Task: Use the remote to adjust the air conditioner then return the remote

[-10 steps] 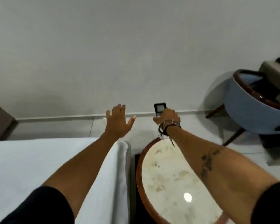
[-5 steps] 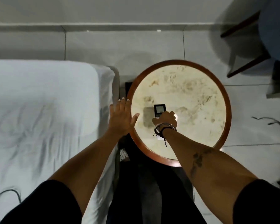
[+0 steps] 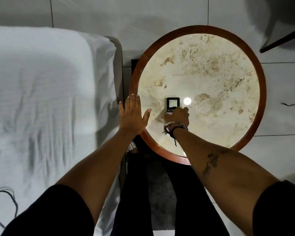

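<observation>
My right hand (image 3: 177,116), with bangles and cords at the wrist, is curled around the lower end of the small black rectangular remote with a pale lit screen (image 3: 173,104), fingers pinching its sides. The remote is over the left-centre of the round desk with a cream marble top and reddish-brown wooden rim (image 3: 260,92); I cannot tell whether its underside already touches the stone, though a shadow falls close beside it. My left hand (image 3: 132,115) is flat and empty, fingers pressed together, thumb spread, hovering over the desk's left rim. The air conditioner is not in view, so I judge the adjusting as done and the return as the step in hand: what remains is to set the remote flat and let go. The marble is polished and hard, mottled with tan veins, and carries a bright round reflection (image 3: 187,100) just right of the remote; the remote looks like smooth plastic, light and rigid. To the left lies a bed with a crumpled white sheet (image 3: 41,92); the floor of pale glossy tiles (image 3: 279,99) surrounds the desk.
</observation>
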Demonstrator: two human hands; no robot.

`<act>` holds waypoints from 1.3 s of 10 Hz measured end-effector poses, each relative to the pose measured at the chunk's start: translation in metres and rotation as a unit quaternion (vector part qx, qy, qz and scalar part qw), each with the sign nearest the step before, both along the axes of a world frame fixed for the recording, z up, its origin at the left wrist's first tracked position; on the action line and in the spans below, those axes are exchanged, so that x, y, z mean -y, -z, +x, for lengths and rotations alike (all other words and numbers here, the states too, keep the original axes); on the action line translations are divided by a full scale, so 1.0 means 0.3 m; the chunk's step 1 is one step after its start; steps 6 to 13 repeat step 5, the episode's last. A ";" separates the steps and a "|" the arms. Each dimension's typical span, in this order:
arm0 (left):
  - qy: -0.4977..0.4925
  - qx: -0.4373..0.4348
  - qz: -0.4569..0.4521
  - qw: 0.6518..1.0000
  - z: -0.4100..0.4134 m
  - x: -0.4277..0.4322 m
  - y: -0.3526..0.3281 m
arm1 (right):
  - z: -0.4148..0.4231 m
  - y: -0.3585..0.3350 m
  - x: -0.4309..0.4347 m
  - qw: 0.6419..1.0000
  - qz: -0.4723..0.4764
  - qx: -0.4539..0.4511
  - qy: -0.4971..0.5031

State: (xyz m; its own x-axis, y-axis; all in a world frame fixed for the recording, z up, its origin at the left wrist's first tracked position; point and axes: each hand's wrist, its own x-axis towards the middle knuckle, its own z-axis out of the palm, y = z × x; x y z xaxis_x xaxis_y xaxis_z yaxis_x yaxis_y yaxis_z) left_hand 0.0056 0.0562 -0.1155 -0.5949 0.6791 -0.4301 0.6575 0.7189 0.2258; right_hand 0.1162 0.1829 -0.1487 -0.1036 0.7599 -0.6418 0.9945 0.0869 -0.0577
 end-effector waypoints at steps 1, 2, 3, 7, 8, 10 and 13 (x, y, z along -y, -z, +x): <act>0.005 -0.003 0.002 1.000 0.007 -0.013 0.002 | 0.004 0.020 -0.006 1.000 0.006 0.002 -0.005; 0.002 0.004 -0.004 1.000 0.014 -0.026 -0.003 | 0.001 0.022 -0.006 1.000 0.013 0.002 -0.015; 0.002 0.005 -0.006 1.000 0.028 -0.035 0.002 | 0.011 0.022 0.000 1.000 0.008 0.008 -0.014; 0.003 -0.011 0.026 1.000 0.042 -0.061 -0.112 | 0.027 -0.102 -0.017 0.997 0.007 -0.008 -0.080; 0.003 -0.011 0.026 1.000 0.042 -0.061 -0.112 | 0.027 -0.102 -0.017 0.997 0.007 -0.008 -0.080; 0.003 -0.011 0.026 1.000 0.042 -0.061 -0.112 | 0.027 -0.102 -0.017 0.997 0.007 -0.008 -0.080; 0.003 -0.011 0.026 1.000 0.042 -0.061 -0.112 | 0.027 -0.102 -0.017 0.997 0.007 -0.008 -0.080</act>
